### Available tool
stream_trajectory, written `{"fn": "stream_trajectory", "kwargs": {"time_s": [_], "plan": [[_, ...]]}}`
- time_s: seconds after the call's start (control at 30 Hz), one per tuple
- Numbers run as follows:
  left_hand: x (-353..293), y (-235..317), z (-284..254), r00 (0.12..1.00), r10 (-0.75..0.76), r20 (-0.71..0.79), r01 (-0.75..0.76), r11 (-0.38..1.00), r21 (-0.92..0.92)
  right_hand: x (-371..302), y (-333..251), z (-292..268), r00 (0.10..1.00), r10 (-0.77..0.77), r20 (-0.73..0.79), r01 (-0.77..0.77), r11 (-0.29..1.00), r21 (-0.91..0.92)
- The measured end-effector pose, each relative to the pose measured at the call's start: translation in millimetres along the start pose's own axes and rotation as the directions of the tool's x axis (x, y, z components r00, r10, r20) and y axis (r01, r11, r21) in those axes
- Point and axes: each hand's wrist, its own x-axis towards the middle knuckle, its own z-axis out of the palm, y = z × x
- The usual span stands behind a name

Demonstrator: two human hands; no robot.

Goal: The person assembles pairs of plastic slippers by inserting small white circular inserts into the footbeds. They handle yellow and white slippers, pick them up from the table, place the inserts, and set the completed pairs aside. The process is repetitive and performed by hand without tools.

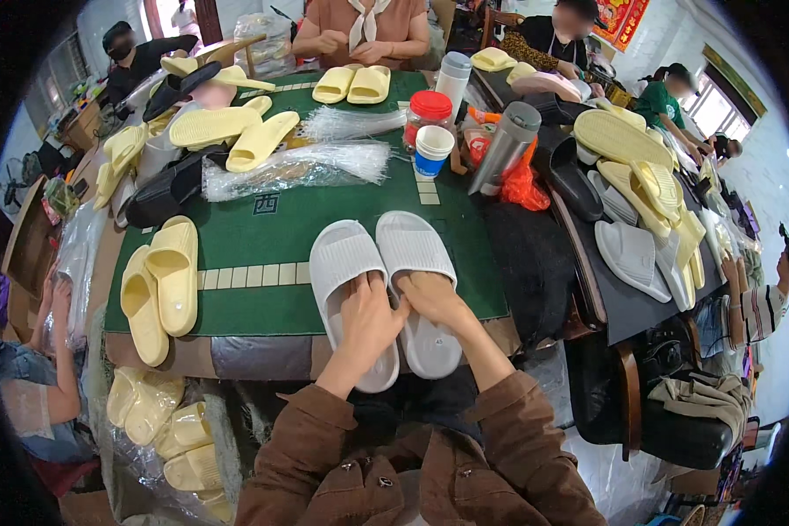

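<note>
Two light grey slide slippers lie side by side, toes away from me, heels sticking out past the table's near edge. Into the left grey slipper (345, 252) reaches my left hand (366, 317), its fingers tucked under the ribbed strap and closed on it. My right hand (435, 300) holds the right grey slipper (415, 247) in the same way; its fingertips are hidden below the strap. The thumbs come close together between the slippers. To the left, a pair of pale yellow slippers (174, 273) rests on the green mat (263, 317).
Beyond my hands lie bundles of clear plastic ties (302, 171). A red-lidded jar (430, 110), a paper cup (433, 151) and a steel flask (507, 145) stand back right. Slipper piles flank both sides. A person (364, 35) sits opposite; a black chair (666, 403) is at right.
</note>
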Motion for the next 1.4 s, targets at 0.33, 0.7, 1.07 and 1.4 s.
{"fn": "stream_trajectory", "kwargs": {"time_s": [0.33,0.7,1.07,1.4], "plan": [[1.1,-7.0,5.4,0.999,0.015,-0.039,-0.015,1.0,0.006,-47.4,-30.0,-32.9,0.961,-0.243,-0.133,0.236,0.969,-0.068],[-0.1,-4.7,6.7,0.986,0.097,-0.136,-0.099,0.995,-0.007,-59.0,-47.6,-47.7,0.971,-0.237,-0.027,0.218,0.928,-0.303],[1.3,-0.5,1.6,0.999,-0.018,-0.027,0.016,0.998,-0.056,-3.5,-32.9,-78.6,0.943,-0.046,-0.329,0.087,0.99,0.111],[3.0,1.4,5.2,0.998,-0.039,-0.039,0.038,0.999,-0.02,131.4,20.9,-27.8,0.915,0.067,-0.398,0.013,0.981,0.196]]}}
